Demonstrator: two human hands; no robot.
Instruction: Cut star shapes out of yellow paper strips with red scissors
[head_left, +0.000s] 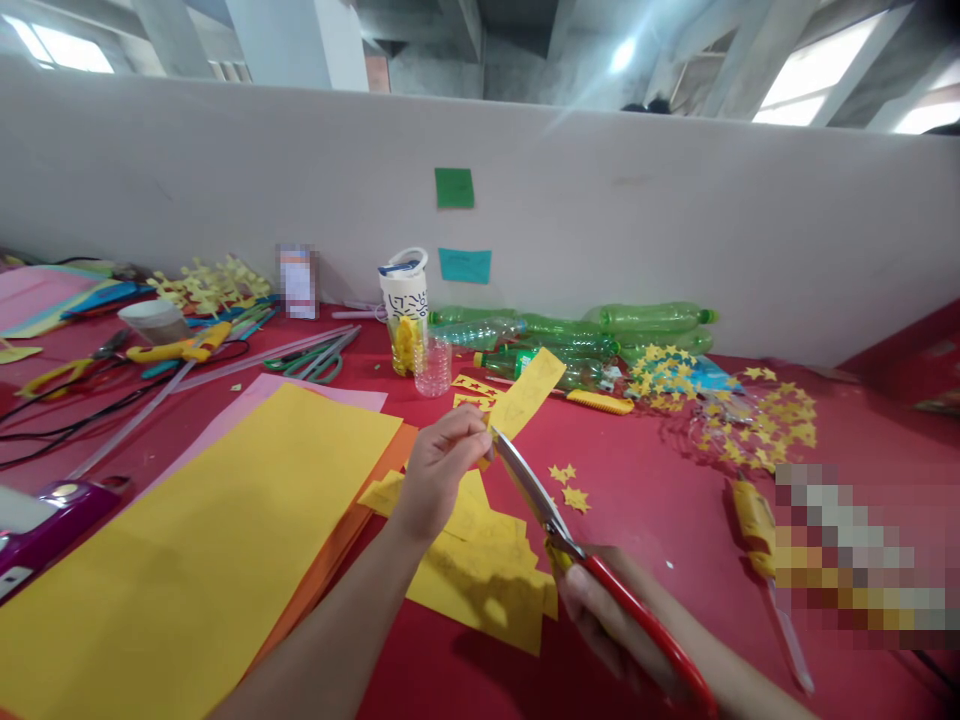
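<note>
Yellow paper strip (529,392) is up off the red table (660,645), abt mid view, held in the L hand (442,470). L thumb & fingers pinch its low end, & the rest sticks up & to the R. R hand (600,605) is wrapped round the handles of big scissors (531,483), red on the outside w/ a bit of yellow. Blade tips are right by the L thumb, at the strip's low end; can't tell if they bite into the paper. Under the hands is a messy pile of yellow paper pcs (480,565). Small yellow stars (576,499) lie just R of it. On the L is a big yellow sheet (247,540), w/ orange paper (341,540) & pink paper (262,388) peeking out from under. Farther back: green-handled scissors (324,368), a white cup w/ a loop on top (405,298), a clear plastic cup (433,370), & green plastic bottles (652,318) lying nr the wall (300,180). Two sticky notes are on the wall, green (454,188) over blue (465,266). Back R has a bunch of yellow stars (791,415), w/ a yellow glue gun (752,515) nearer, a clear stick poking out.
</note>
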